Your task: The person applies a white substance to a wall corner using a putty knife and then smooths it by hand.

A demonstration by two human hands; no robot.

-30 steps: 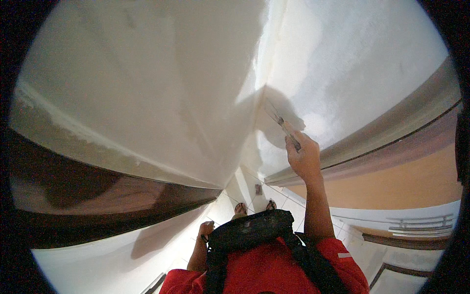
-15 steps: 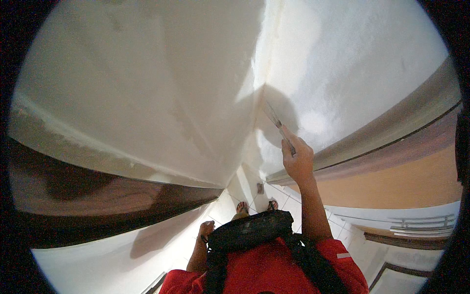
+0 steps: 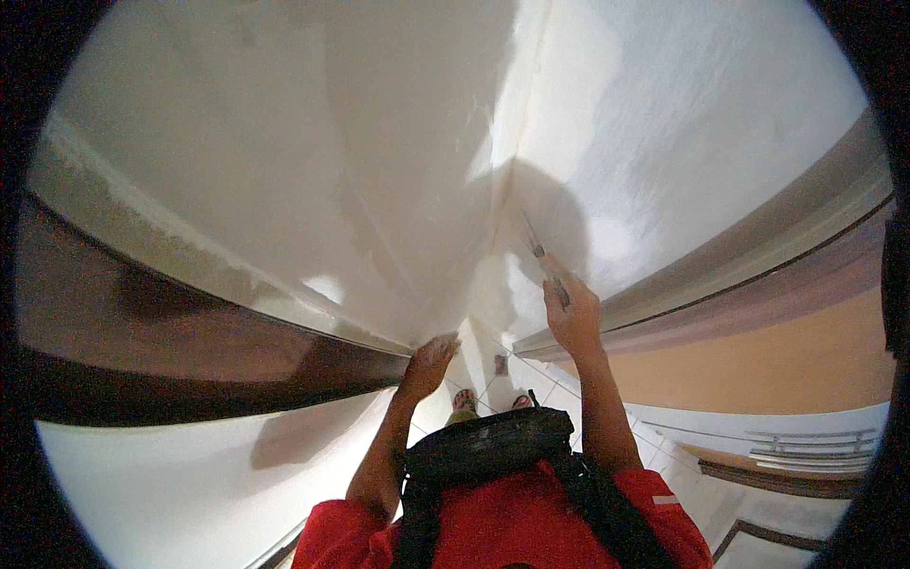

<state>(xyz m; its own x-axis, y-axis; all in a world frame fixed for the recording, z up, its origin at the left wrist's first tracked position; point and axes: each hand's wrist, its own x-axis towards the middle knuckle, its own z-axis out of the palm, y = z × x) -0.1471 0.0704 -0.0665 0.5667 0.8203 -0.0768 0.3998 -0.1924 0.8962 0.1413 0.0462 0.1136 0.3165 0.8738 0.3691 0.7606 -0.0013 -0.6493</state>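
Right hand (image 3: 573,311): clamped on the scraper's handle, with the undersides of the fingers mostly hidden from above.
Right forearm: stretched forward from its sleeve, nearly straight, wrist leaning slightly to the left.
Red shirt (image 3: 502,517): nearest of all, cut off along the lower edge.
Black bag (image 3: 488,444): across the chest, straps running back on both sides, hiding the legs and much of the right foot.
Left hand (image 3: 431,362): low and farther left, by the end of the brown band (image 3: 171,341); its fingers are blurred, so whether they are apart, together or touching the wall cannot be told.
Left forearm: reaching forward and inward, elbow lightly bent.
Scraper (image 3: 553,277): in the right hand, beside the right wall (image 3: 701,123), thin blade slanting away to the far left; the blade's tip fades into a round shadow, and contact with the wall cannot be made out.
Tan panel (image 3: 758,365): on the right, beyond the right forearm, bent by the lens.
Corner (image 3: 519,133): far ahead, where the left wall (image 3: 265,190) meets the right one.
Feet (image 3: 463,400): far below, on pale floor tiles (image 3: 559,396).
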